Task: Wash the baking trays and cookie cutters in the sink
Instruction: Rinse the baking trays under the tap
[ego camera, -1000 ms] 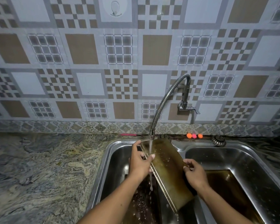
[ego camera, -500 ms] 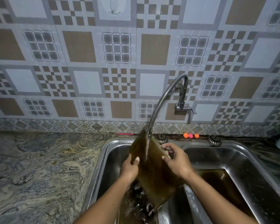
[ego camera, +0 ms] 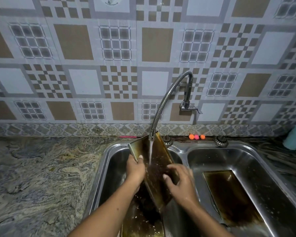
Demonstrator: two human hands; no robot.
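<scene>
Rinse | I see left hand (ego camera: pixel 135 170) pinching baking tray (ego camera: pixel 158 170) rim, right hand (ego camera: pixel 179 183) fingers spread on its face | long axis tilts toward faucet (ego camera: pixel 171 100).

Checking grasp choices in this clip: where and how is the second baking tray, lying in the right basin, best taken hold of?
The second baking tray lies flat on the floor of the right basin, long side running away from the person. Probably best: come from above at its near short end, hook fingers under the raised rim and tilt it up, since the flat bottom offers nothing to pinch.
</scene>
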